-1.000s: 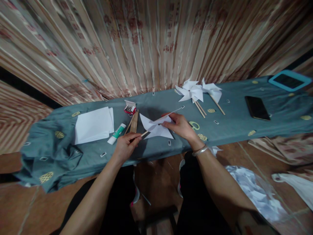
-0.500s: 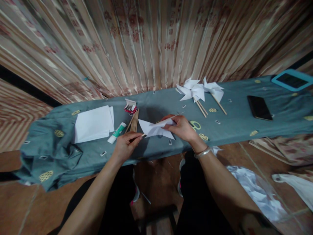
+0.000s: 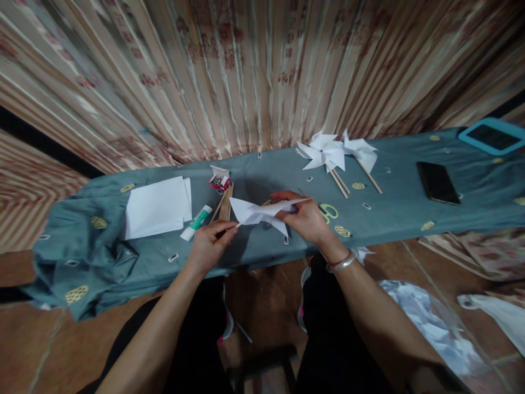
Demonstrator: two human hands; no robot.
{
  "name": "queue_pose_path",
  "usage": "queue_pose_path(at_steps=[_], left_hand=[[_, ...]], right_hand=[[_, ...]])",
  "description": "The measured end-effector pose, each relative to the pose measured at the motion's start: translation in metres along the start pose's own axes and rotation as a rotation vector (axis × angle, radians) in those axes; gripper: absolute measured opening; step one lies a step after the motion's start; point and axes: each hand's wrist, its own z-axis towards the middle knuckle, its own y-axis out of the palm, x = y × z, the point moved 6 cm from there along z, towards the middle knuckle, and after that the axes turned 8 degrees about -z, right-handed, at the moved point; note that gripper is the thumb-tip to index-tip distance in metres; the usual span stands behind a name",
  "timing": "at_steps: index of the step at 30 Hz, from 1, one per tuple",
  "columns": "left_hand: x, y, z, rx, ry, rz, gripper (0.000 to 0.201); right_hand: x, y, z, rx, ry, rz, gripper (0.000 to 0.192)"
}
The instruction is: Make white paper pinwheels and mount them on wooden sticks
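A white paper pinwheel point(image 3: 257, 212) is held between my hands above the middle of the cloth-covered table. My left hand point(image 3: 214, 239) pinches the end of its wooden stick at the left, most of which the paper hides. On the other side, my right hand point(image 3: 301, 218) grips the paper blades, thumb below and fingers behind. Just left of my left hand lie a green and white glue stick point(image 3: 197, 222) and a bundle of wooden sticks point(image 3: 225, 205). Beyond them stands an opened small red box point(image 3: 219, 178) with metal pins. Green-handled scissors point(image 3: 328, 212) lie beside my right hand.
White paper sheets point(image 3: 158, 208) are stacked at the left. Finished pinwheels point(image 3: 324, 152) lie at the back right, with a black phone point(image 3: 438, 183) and a blue-framed tablet point(image 3: 494, 135) farther right. A clear bag of paper scraps point(image 3: 435, 323) sits on the floor.
My right hand has shifted slightly right and turned, and the pinwheel's blades have tilted with it. My left hand stays almost in place on the stick.
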Motion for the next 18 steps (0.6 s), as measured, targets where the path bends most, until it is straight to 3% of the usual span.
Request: queue_pose_path(at_steps=[4, 14, 18], left_hand=[[0.004, -0.002, 0.001, 0.076, -0.065, -0.113, 0.020], [0.012, 0.004, 0.001, 0.158, -0.103, -0.323, 0.020], [0.020, 0.007, 0.001, 0.118, -0.050, -0.336, 0.014]], right_hand=[[-0.009, -0.003, -0.006, 0.095, -0.090, -0.069, 0.029], [-0.047, -0.005, -0.030, 0.247, -0.538, -0.306, 0.019], [-0.052, -0.005, -0.035, 0.282, -0.593, -0.362, 0.016]])
